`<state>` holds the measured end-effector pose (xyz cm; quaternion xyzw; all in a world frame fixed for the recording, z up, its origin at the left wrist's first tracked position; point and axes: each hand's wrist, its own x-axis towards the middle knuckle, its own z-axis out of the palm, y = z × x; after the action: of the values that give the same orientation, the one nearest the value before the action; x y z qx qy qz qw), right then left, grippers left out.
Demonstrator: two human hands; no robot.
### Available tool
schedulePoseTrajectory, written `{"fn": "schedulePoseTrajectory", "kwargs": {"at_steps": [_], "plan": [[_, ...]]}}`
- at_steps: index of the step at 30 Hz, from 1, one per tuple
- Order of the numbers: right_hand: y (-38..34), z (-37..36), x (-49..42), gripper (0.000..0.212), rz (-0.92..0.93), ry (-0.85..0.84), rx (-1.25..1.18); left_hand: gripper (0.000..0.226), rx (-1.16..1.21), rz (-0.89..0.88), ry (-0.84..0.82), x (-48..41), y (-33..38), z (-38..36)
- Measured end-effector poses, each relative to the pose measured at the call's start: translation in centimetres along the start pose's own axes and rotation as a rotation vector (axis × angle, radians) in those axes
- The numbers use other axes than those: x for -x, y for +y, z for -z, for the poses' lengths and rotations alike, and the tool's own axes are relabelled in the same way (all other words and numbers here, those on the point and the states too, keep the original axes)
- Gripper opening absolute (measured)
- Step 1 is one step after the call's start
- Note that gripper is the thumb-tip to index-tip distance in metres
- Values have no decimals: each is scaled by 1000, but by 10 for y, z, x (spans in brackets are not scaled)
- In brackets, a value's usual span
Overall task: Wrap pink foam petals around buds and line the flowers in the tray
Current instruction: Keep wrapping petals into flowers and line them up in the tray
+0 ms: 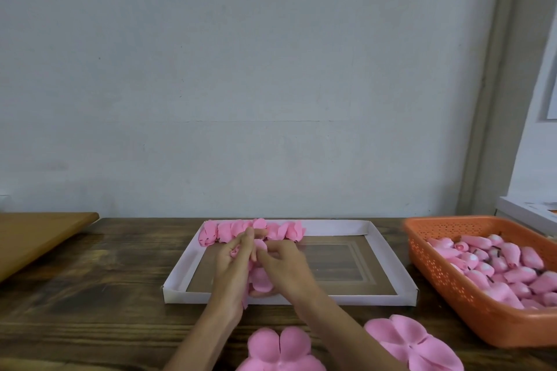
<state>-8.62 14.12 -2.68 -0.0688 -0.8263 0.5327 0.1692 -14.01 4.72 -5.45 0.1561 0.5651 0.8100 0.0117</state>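
Observation:
Both hands meet over the white cardboard tray (379, 245) at table centre. My left hand (230, 268) grips a pink foam flower (259, 278), a bud with petals partly folded around it. My right hand (284, 268) pinches the petals from the right side. A row of wrapped pink flowers (221, 230) lies along the tray's far edge, from its left corner to about the middle. Two flat stacks of pink petal cut-outs (278, 346) (413, 340) lie on the table near the front edge.
An orange plastic basket (446, 277) full of pink buds stands at the right. A light wooden board (36, 235) lies at the far left of the dark wooden table (99, 280). A pale wall rises right behind the table.

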Motion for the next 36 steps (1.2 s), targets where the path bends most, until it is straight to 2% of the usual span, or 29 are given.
{"fn": "schedulePoseTrajectory", "kwargs": {"at_steps": [2, 6, 10, 13, 17, 23, 26, 31, 36], "plan": [[-1, -1, 0, 36, 65, 19, 124, 42, -9, -39, -13, 1, 0, 0], [1, 1, -1, 46, 90, -1, 126, 37, -7, -106, -25, -1, 0, -1], [-1, 0, -1, 34, 118, -115, 74, 36, -36, -160, -23, -2, -3, 1], [-1, -3, 1, 31, 171, -123, 101, 49, -55, -172, -23, -4, -5, 4], [1, -6, 4, 33, 244, -110, 151, 37, -131, -194, 31, -8, -8, 4], [-4, 3, 3, 26, 269, -265, 109, 45, -97, -108, 121, -10, -6, 2], [-2, 6, 2, 30, 281, -214, 106, 40, -48, -71, 126, -12, -5, 0], [-2, 10, 0, 30, 229, -207, -81, 57, 55, 13, 101, -13, 1, 1], [-6, 17, -1, 23, 135, -191, -301, 29, -104, 93, 35, -18, 4, 20]]}}
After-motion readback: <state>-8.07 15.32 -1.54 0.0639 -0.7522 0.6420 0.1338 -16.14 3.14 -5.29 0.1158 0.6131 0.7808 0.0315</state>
